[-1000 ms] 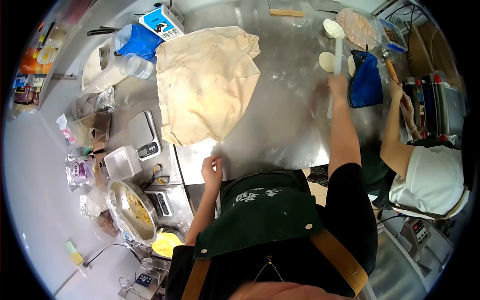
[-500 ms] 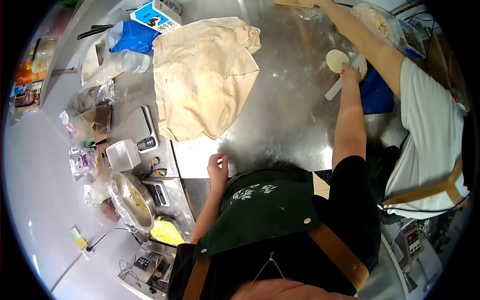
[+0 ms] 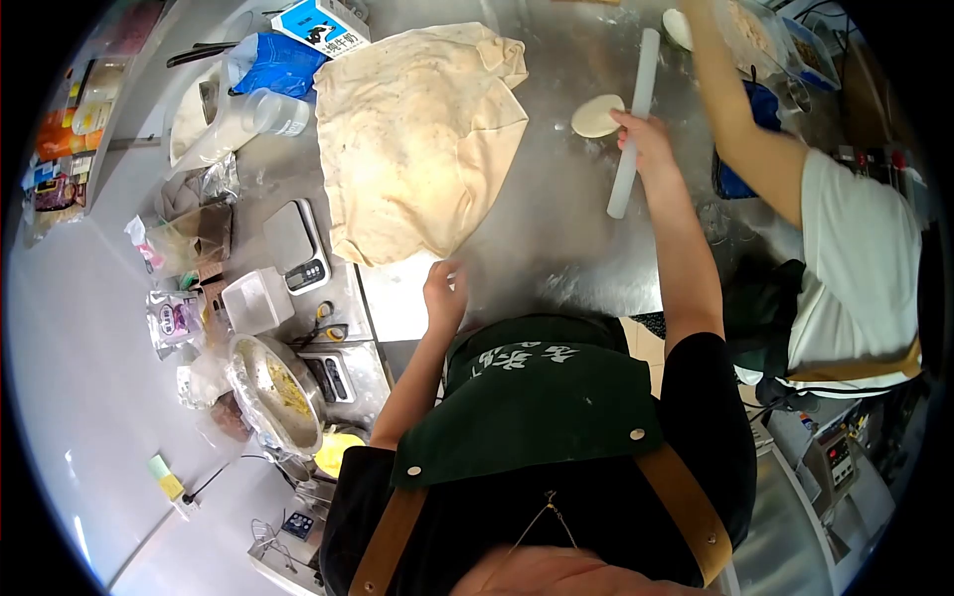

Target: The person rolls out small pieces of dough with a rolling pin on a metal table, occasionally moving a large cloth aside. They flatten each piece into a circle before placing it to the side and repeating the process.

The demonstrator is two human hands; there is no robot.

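Note:
My right hand is closed around a white rolling pin, which lies at a slant over the steel table. A thin round dough wrapper is at the fingertips of the same hand, on the pin's left side. My left hand is at the table's front edge, fingers loosely curled with a gap to the thumb and nothing seen in them. Just beyond it lies a large cream cloth, spread out and folded over at its right corner.
A co-worker's arm reaches over the right side, beside another pale round and a blue pouch. Along the left are a scale, a plastic tub, scissors, a metal bowl and a milk carton.
My right hand has moved left and slightly inward with the rolling pin and dough wrapper, and the pin has turned more upright in view. The co-worker's arm has shifted; the view has shifted slightly.

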